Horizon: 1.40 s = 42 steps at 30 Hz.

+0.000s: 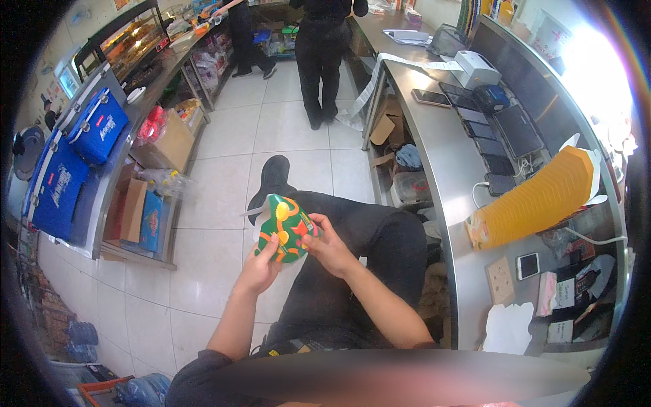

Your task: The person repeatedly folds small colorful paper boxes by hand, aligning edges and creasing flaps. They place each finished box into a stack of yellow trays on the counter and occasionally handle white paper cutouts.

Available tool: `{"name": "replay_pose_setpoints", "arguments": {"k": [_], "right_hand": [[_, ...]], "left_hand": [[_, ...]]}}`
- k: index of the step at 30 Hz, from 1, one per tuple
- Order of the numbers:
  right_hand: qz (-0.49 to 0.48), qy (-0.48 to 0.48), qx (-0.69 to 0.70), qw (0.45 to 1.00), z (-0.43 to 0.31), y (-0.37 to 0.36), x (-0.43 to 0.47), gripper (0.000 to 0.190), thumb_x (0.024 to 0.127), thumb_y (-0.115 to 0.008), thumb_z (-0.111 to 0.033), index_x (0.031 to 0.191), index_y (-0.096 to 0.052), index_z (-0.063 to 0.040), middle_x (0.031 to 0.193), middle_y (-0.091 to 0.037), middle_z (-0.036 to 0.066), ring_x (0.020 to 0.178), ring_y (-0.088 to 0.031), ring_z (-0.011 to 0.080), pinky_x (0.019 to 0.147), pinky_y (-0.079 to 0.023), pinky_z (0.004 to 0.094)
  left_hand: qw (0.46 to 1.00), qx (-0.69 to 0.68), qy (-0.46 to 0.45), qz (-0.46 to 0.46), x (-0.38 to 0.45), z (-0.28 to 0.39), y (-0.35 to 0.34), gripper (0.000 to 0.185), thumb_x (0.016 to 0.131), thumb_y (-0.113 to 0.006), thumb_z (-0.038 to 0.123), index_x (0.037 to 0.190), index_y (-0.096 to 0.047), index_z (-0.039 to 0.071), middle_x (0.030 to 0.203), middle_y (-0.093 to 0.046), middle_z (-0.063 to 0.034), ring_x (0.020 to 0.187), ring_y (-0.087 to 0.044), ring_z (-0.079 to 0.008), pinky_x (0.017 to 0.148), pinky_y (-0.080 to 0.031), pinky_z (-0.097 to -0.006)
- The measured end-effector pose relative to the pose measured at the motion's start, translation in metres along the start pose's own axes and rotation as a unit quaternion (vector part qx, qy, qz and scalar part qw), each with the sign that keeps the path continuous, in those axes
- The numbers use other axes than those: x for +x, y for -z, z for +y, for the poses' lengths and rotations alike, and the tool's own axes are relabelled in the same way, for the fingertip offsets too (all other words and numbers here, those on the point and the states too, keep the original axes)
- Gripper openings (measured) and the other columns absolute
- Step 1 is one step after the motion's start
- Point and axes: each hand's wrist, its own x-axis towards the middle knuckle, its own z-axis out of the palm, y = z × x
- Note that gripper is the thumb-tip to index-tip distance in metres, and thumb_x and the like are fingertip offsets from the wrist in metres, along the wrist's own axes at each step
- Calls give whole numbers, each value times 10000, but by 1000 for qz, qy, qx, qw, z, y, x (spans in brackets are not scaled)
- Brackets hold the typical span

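Note:
Above my lap, a green printed paperboard food carton (287,229), patterned in orange, yellow and pink, is held between both hands. Its white inner side and a loose flap show at the upper left. My left hand (262,267) grips the lower left edge, thumb on the printed face. On the other side, my right hand (328,246) pinches the right edge with thumb and fingers. To my right, a long nested stack of yellow cartons (534,198) leans over the steel counter (437,147). A white cut card piece (507,328) lies nearer me.
Phones (486,138), a label printer (475,69) with a long paper strip (374,84), and a white phone (528,266) occupy the right counter. Blue cooler boxes (99,124) stand on the left counter. Two people in dark clothes (320,56) stand ahead on the tiled floor (213,203).

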Motion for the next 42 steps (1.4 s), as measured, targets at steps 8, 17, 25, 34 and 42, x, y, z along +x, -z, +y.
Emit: {"name": "replay_pose_setpoints", "arguments": {"k": [8, 17, 25, 34, 42], "right_hand": [[45, 240, -319, 916, -2, -3, -1, 662, 917, -805, -121, 1449, -424, -29, 1389, -599, 128, 1297, -566, 178, 1105, -457, 360], [91, 265, -381, 881, -1, -23, -12, 121, 888, -783, -41, 988, -737, 10, 1226, -745, 161, 991, -740, 159, 876, -580, 288], [21, 222, -444, 868, -7, -17, -7, 256, 872, -825, -162, 982, -661, 1, 1098, -768, 162, 972, -766, 240, 815, -602, 355], [37, 192, -258, 946, 2, -12, -1, 258, 909, -803, -98, 1022, -588, -11, 1035, -767, 134, 972, -742, 162, 824, -591, 304], [3, 165, -94, 982, 7, 2, 8, 269, 890, -803, -13, 884, -536, -48, 1114, -746, 197, 1003, -708, 153, 891, -584, 293]], "left_hand": [[950, 264, 164, -31, 1, 21, 33, 397, 1079, -565, 366, 1262, -637, 21, 1022, -667, -5, 865, -585, -78, 767, -467, -255], [970, 175, 165, 49, 8, 18, 23, 369, 1080, -568, 286, 1270, -622, -26, 1110, -717, -81, 991, -696, -152, 875, -553, -313], [962, 253, 105, 9, 5, 8, 24, 351, 1071, -591, 266, 1248, -650, -32, 1096, -721, -63, 956, -684, -118, 857, -551, -296], [968, 231, 98, 10, 3, 15, 17, 327, 1032, -662, 224, 1228, -659, -38, 1095, -730, -66, 941, -692, -122, 845, -561, -296], [964, 245, 99, -13, 4, 22, 12, 329, 1030, -664, 222, 1232, -667, -38, 1101, -728, -68, 953, -694, -133, 854, -562, -303]]}}
